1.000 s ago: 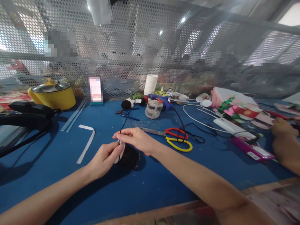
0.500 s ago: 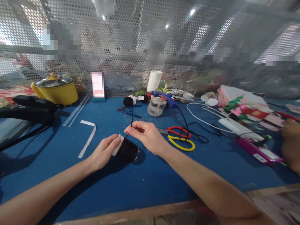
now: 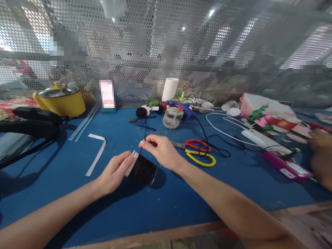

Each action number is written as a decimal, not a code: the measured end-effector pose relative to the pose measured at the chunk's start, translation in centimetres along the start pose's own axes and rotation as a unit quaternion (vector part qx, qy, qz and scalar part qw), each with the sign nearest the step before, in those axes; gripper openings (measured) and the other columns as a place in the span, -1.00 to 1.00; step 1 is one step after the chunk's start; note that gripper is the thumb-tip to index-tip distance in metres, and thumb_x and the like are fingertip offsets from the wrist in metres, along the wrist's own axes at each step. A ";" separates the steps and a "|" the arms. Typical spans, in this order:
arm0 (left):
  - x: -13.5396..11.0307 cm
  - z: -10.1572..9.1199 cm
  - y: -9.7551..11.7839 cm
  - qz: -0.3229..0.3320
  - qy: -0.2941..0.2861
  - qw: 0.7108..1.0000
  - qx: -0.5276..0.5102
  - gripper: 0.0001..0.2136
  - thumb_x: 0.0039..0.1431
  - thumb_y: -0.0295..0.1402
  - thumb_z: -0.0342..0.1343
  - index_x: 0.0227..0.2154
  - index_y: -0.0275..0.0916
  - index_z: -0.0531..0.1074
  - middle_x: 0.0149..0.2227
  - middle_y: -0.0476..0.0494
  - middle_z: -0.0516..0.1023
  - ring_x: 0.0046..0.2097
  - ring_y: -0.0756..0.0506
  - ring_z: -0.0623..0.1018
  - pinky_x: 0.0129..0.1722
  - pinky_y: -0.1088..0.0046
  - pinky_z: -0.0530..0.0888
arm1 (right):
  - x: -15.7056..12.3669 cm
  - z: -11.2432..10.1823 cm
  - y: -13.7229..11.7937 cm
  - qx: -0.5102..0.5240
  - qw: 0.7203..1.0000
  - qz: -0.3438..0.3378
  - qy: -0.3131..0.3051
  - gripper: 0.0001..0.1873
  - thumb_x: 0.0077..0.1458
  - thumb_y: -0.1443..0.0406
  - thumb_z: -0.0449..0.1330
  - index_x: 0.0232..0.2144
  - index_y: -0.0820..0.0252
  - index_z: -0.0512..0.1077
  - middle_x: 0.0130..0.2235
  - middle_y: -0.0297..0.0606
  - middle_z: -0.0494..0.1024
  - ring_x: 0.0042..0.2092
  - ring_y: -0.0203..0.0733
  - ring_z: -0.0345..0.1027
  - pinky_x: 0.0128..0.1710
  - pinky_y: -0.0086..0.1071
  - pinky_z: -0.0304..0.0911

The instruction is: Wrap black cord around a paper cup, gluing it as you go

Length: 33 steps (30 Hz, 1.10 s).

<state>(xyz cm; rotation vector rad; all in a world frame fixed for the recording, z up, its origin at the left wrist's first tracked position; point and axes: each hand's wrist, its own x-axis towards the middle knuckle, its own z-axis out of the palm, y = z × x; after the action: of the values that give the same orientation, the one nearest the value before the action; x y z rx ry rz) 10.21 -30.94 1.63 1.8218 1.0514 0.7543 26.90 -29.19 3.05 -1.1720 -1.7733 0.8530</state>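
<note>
My left hand [image 3: 115,172] grips a paper cup [image 3: 142,169] lying on its side on the blue table [image 3: 166,204]; the cup is wrapped in black yarn, with its white base by my fingertips. My right hand [image 3: 162,150] is closed in a pinch on the black yarn strand [image 3: 144,136], just above the cup. The strand runs away from me to a black yarn ball [image 3: 141,112] at the back of the table. Red and yellow scissors [image 3: 198,153] lie just right of my right hand.
A blue glue gun [image 3: 181,107], a clear plastic cup [image 3: 172,117] and a white cup stack [image 3: 170,89] stand at the back. A yellow pot [image 3: 61,100] sits at back left, a white paper strip [image 3: 96,154] to the left. Another person's hand [image 3: 320,155] rests at the right edge among coloured paper.
My right hand moved right and away from me with the yarn, off my left hand. The cup tipped so more of its black side shows. The view shifted slightly.
</note>
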 end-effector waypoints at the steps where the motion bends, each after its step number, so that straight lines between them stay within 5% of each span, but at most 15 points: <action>1: -0.1 0.0 0.1 0.005 -0.004 1.000 0.001 -0.72 0.14 -0.24 -0.24 -0.63 -0.23 0.04 -0.61 0.10 0.04 -0.56 0.06 0.10 -0.57 0.56 0.12 | 0.0 0.0 0.0 -0.003 1.000 0.001 -0.001 -0.80 0.00 0.25 0.06 -0.53 0.25 0.39 -0.54 -0.36 0.37 -0.52 -0.37 0.15 -0.50 -0.47 0.09; 33: -1.1 -0.1 0.3 0.103 0.036 0.993 0.033 -0.73 0.14 -0.35 -0.25 -0.66 -0.21 0.01 -0.66 0.11 0.03 -0.61 0.07 0.08 -0.61 0.52 0.07 | -0.8 0.8 -0.7 -0.011 1.000 0.008 -0.007 -0.78 -0.01 0.25 0.05 -0.62 0.21 0.27 -0.57 -0.38 0.27 -0.49 -0.35 0.14 -0.50 -0.48 0.07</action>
<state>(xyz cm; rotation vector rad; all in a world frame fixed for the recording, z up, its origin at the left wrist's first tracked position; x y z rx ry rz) 9.68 -31.95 1.86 1.9938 0.9520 0.9240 26.07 -30.25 3.08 -1.1985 -1.7908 0.8555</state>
